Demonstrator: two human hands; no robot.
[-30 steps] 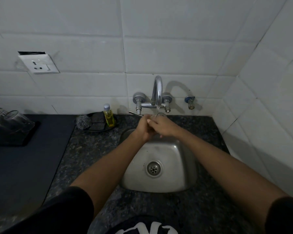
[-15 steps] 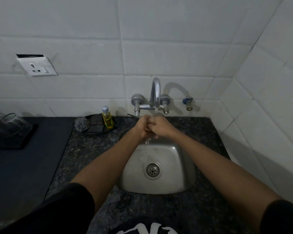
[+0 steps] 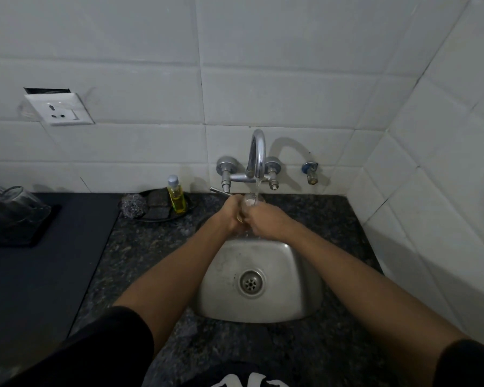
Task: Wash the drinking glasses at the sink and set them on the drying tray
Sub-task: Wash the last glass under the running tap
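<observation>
Your two hands meet in the middle of the frame, just above the back edge of the sink (image 3: 305, 303). Between them is a clear drinking glass (image 3: 248, 201). It is see-through and wet, and only a small part of it shows past your fingers. Your left hand (image 3: 231, 215) curls around it from the left. Your right hand (image 3: 266, 220) curls around it from the right. Both hands hold the glass tight.

Water runs down from the curved silver tap (image 3: 257, 155) right onto the glass, and some drips below your hands into the sink. The sink is a small gray metal bowl with a round drain (image 3: 251, 283) in its bottom.

The sink sits in a dark speckled stone counter (image 3: 140, 252). To the left of your hands, by the wall, a dark dish (image 3: 189, 206) holds a steel scrubber (image 3: 133, 208), a dark sponge (image 3: 158, 205) and a little bottle of yellow soap (image 3: 176, 195).

At the far left edge of the frame, more clear glasses (image 3: 14, 202) rest on a dark drying tray (image 3: 34, 236), on a flat dark mat (image 3: 39, 275).

The walls are big white tiles. A white wall socket (image 3: 59, 108) sits in the upper left. A small valve (image 3: 310, 171) sticks out of the wall to the right of the tap.
</observation>
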